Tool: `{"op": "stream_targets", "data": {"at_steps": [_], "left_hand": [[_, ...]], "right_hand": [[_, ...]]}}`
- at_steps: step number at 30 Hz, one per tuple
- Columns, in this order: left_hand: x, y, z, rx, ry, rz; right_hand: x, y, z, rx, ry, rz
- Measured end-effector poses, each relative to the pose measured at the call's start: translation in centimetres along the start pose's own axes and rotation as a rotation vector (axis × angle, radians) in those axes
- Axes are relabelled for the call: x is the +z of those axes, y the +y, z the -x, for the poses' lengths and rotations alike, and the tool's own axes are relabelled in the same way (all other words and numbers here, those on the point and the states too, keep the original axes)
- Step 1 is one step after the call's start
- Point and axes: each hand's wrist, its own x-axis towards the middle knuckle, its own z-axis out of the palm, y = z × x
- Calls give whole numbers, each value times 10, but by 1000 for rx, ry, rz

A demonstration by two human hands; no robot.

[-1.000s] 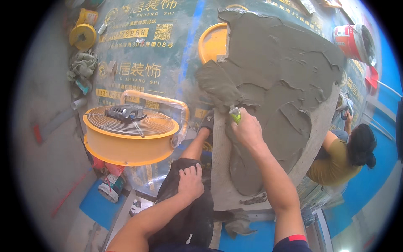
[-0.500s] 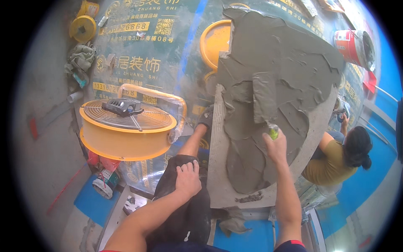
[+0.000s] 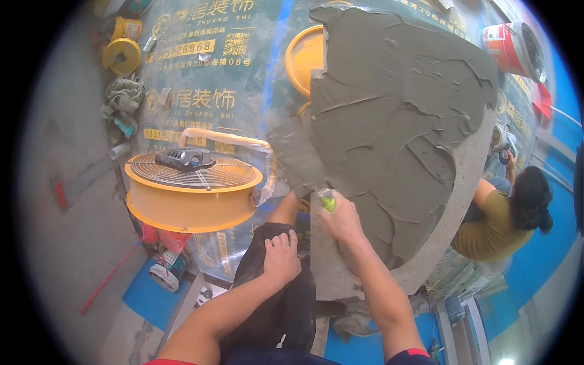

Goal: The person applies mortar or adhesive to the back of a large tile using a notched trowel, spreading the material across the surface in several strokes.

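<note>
Right hand wrapped tight on the green trowel handle, blade loaded with grey mortar at 10 o'clock of the hand, over the left edge of the slab. Left hand rests flat on the knee, fingers loose, holding nothing. Mortar looks wet, heavy and sticky; likely to slump off a tilted blade. Grip the handle only. Yellow fan at 9 o'clock. 1 other person at 3 o'clock.

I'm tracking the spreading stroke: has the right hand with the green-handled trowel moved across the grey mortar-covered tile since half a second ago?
Yes. The right hand has swung left across the grey mortar-covered tile, back toward its near-left edge.
</note>
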Motion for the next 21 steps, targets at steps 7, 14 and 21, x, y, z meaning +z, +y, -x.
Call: {"op": "stream_targets", "data": {"at_steps": [7, 14, 21], "left_hand": [[-2, 0, -2, 3, -15, -7], [1, 0, -4, 20, 30, -5], [-3, -1, 0, -1, -6, -14]], "right_hand": [[-31, -34, -51, -76, 214, 127], [19, -30, -65, -129, -56, 191], [0, -30, -22, -102, 95, -130]]}}
